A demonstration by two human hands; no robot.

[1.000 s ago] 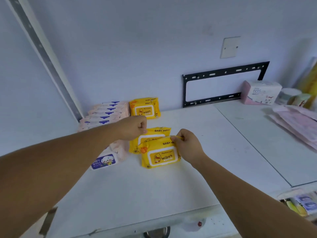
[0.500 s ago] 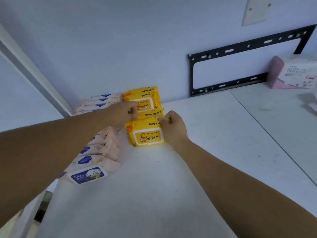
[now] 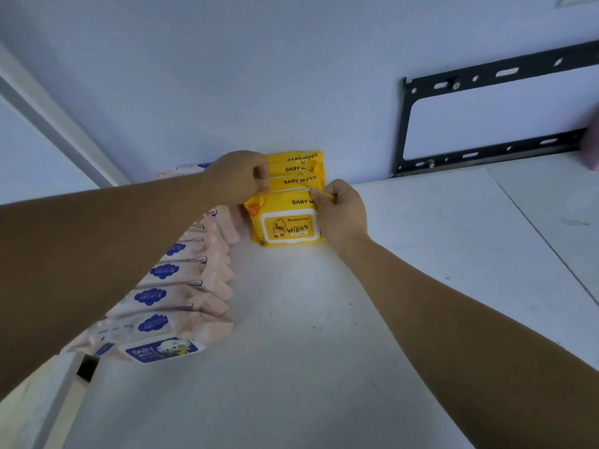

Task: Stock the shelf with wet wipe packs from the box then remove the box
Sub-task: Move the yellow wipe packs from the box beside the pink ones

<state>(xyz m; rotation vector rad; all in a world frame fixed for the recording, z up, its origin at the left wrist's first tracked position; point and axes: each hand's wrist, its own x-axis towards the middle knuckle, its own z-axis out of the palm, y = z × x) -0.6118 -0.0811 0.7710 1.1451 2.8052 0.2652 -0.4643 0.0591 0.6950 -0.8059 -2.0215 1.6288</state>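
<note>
Yellow wipe packs [image 3: 299, 170] stand in a row at the shelf [image 3: 324, 351] back edge, rearmost against the wall [image 3: 291, 76], just beside the pink packs [image 3: 181, 286] lined along the left edge; box not in view. L hand [image 3: 238, 176] has fingers curled on the top-left corners of the rear packs. R hand [image 3: 340, 209] has thumb + finger pinching the top-right corner of the front yellow pack [image 3: 285, 223]. Judgement: press both corners evenly twd the back edge so the front pack closes flush w/ the row, label out and base square, then release gently, as soft packs prob slump fwd if let go tilted.
</note>
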